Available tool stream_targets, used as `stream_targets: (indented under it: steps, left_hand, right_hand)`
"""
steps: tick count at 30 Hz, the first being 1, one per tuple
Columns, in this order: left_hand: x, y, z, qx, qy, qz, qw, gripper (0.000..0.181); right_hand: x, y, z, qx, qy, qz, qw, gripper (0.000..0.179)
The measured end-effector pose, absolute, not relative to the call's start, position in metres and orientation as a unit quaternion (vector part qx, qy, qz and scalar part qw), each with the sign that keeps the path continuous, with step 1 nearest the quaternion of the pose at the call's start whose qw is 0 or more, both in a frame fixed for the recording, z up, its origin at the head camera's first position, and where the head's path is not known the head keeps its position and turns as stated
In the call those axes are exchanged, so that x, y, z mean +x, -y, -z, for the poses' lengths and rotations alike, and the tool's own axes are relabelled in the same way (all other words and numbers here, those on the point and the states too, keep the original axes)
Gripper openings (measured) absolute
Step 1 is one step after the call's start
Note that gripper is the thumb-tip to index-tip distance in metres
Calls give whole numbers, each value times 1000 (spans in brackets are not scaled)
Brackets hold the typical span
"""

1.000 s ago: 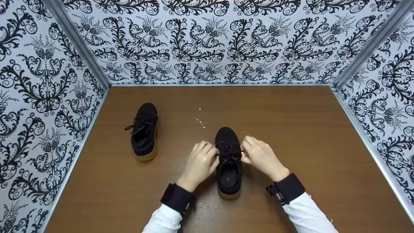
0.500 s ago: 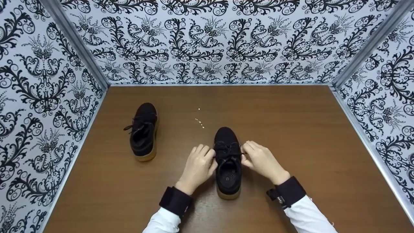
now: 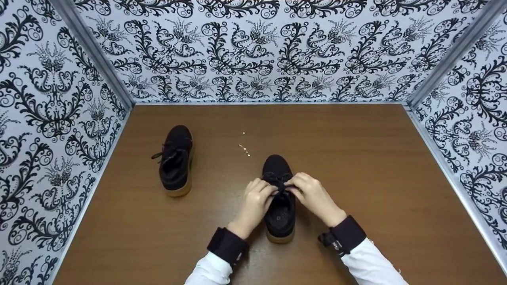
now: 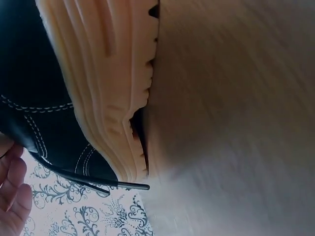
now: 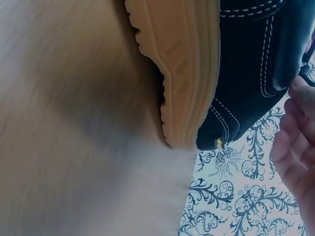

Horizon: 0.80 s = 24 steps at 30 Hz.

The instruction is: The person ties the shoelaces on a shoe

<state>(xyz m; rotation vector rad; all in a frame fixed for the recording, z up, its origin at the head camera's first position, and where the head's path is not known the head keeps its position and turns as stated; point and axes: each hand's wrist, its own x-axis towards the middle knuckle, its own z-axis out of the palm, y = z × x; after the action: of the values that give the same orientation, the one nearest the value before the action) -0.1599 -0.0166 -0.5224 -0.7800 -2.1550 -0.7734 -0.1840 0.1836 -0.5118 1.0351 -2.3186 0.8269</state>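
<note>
A black lace-up shoe (image 3: 276, 164) with a tan sole stands upright, toe pointing away, between both hands. From the left, the left hand (image 3: 255, 200) pinches the shoelace over the tongue. The right hand (image 3: 313, 196) pinches the lace from the other side, its fingertips close to the left ones. In the left wrist view, two lace ends (image 4: 98, 184) hang past the shoe's side, beside the curled fingers (image 4: 15, 179). The right wrist view has the tan sole (image 5: 182, 73) and the fingers (image 5: 290, 142) at the eyelet flap. The fingertips hide the lace crossing.
A second black shoe (image 3: 176, 158), its lace lying out to the left, stands farther back on the brown tabletop (image 3: 356, 150). Small light specks (image 3: 244, 149) lie between the shoes. Patterned walls (image 3: 257, 51) enclose the back and sides.
Both hands have moved inward from the shoe's two sides to meet over its tongue, the laces still in their fingers. The shoes have stayed in place.
</note>
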Motion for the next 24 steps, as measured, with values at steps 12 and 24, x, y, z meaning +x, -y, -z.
stream_targets:
  steps: [12,24]
  left_hand:
    - [-156,51,521,-301,840,283,352,8]
    - [-155,70,525,-305,859,227,344,3]
  right_hand:
    - [-184,-208,506,373,844,-283,260,12]
    - [-183,-222,513,413,833,-230,286,11]
